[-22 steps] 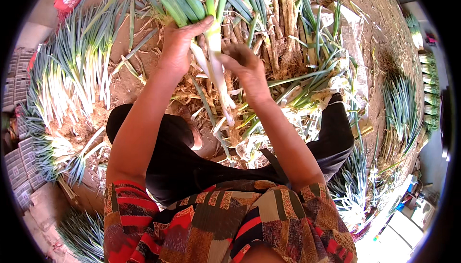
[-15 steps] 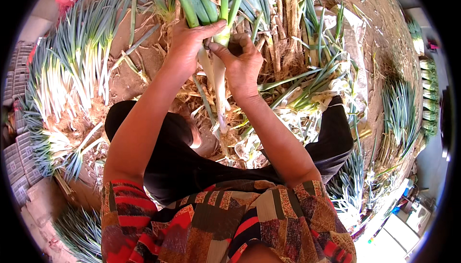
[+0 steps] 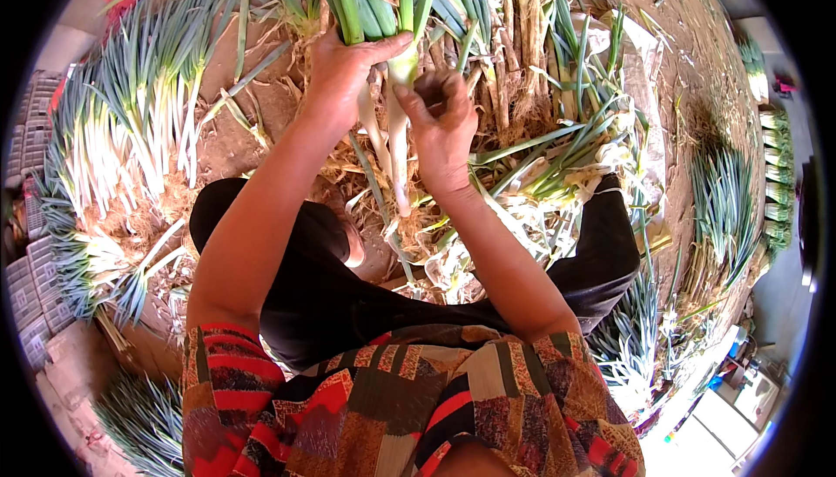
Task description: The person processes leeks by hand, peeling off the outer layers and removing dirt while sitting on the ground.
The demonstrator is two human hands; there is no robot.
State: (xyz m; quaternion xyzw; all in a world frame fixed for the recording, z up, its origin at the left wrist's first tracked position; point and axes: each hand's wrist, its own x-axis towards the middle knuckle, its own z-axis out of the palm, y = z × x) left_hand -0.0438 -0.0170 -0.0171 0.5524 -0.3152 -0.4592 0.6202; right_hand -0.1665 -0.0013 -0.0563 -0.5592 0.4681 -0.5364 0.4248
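My left hand point(image 3: 338, 76) is closed round several long green onions point(image 3: 398, 142), just below their green leaves. Their pale stalks hang down from the grip, and the foremost one ends in brown roots over my lap. My right hand point(image 3: 446, 137) is beside this stalk, thumb tip against or very near it, fingers curled in. Whether a thin strip of skin lies in that pinch is hidden. Below both hands, pale peeled skins and leaf scraps point(image 3: 448, 272) lie in a heap between my legs.
Cleaned green onions point(image 3: 139, 128) lie in a wide row at the left. Unpeeled ones with dry brown stalks point(image 3: 522, 41) are piled ahead. More bundles point(image 3: 727, 207) rest on the ground at the right, near a pale sheet point(image 3: 640, 50). Grey crates point(image 3: 35, 285) are stacked far left.
My right hand's fingers have moved slightly away from the stalk and curled. A leaf at the top now bends out to the right. My left hand keeps its grip.
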